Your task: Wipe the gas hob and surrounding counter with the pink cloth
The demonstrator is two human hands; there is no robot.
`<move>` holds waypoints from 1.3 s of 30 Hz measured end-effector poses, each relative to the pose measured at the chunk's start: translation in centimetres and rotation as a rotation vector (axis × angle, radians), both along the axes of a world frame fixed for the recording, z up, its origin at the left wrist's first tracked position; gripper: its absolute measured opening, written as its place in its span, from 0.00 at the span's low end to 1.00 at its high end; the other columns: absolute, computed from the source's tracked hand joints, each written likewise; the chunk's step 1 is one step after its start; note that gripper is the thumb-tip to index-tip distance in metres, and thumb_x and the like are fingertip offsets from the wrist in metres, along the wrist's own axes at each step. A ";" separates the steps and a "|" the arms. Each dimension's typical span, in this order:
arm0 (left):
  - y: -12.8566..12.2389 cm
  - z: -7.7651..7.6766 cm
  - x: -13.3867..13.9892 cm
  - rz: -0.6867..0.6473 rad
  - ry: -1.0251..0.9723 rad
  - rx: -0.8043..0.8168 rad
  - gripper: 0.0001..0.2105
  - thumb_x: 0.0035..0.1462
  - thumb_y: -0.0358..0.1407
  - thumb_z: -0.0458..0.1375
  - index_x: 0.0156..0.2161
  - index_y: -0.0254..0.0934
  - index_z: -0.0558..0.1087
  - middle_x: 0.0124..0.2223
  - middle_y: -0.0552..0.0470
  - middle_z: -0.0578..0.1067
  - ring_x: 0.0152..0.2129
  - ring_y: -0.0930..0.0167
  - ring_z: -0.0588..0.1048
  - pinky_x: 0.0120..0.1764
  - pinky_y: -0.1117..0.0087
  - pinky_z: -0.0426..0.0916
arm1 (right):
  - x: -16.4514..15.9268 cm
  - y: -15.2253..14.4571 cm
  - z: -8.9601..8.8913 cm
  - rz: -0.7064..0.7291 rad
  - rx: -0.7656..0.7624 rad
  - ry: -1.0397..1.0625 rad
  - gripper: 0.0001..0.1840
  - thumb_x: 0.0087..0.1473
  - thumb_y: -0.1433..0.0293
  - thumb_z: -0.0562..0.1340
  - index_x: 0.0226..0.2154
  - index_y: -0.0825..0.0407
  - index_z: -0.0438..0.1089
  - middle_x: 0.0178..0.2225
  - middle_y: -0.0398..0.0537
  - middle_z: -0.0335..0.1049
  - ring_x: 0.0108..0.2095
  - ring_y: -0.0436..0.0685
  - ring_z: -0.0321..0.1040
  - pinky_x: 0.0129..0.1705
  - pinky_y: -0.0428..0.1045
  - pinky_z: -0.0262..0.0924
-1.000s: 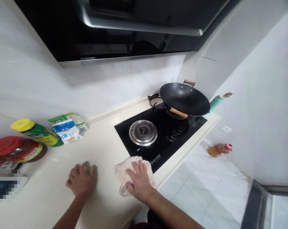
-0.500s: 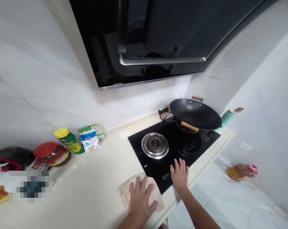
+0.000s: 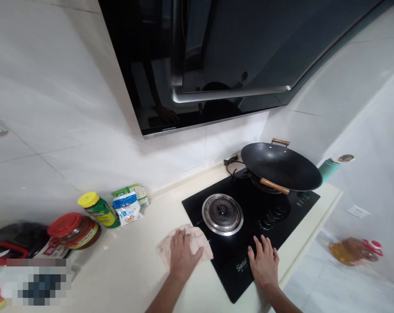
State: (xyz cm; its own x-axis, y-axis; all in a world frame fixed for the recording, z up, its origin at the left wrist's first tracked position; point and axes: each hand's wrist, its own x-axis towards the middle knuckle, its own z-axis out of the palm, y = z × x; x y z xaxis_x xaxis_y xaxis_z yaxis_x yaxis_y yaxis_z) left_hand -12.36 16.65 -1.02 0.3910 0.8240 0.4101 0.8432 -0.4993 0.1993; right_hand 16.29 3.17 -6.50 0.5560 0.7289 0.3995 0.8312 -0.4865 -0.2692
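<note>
The left hand (image 3: 182,254) lies open on the cloth (image 3: 200,239), palm down with the thumb held apart, and the cloth spreads over the counter (image 3: 118,278) up to the left edge of the hob (image 3: 218,258). The right hand (image 3: 264,263) is open too, fingers spread at the hob's front edge beside the lettering, while the wok (image 3: 278,167) sits farther back, beyond the bare burner (image 3: 222,213).

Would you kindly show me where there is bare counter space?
The counter is bare between the red-lidded jar and the cloth under the left hand, and between packets and hob. Jar, yellow-capped bottle and packets crowd the wall.
</note>
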 end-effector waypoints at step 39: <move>-14.2 -4.5 -4.6 -0.306 0.093 0.022 0.33 0.49 0.57 0.62 0.61 0.54 0.70 0.63 0.48 0.71 0.56 0.49 0.68 0.56 0.43 0.59 | 0.2 -0.7 0.0 -0.011 0.001 0.029 0.36 0.61 0.51 0.43 0.57 0.55 0.68 0.63 0.61 0.59 0.67 0.69 0.48 0.65 0.66 0.42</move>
State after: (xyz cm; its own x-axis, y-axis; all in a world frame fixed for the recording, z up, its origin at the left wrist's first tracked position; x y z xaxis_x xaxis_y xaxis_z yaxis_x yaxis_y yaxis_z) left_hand -16.92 2.43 -5.52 0.6558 0.6540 0.3771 0.6677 -0.7356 0.1145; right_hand 16.52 2.48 -6.48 0.5749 0.7227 0.3838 0.8180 -0.4950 -0.2931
